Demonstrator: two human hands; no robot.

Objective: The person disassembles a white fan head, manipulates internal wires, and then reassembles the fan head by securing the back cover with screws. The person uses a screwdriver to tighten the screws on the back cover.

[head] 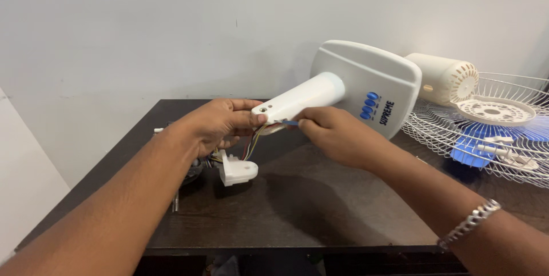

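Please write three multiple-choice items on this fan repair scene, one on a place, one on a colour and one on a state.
1. Where does the wire fan guard lie?
A. on the table's right side
B. on the floor
C. under the left forearm

2. What colour is the fan base?
A. black
B. white
C. red

3. How is the base held?
A. flat on the table, untouched
B. lifted, neck toward the person, in both hands
C. hung from the wall

Answers:
1 A, it rests at the right beside the motor housing.
2 B, its plate and neck are white.
3 B, the left hand and right hand grip the neck's end.
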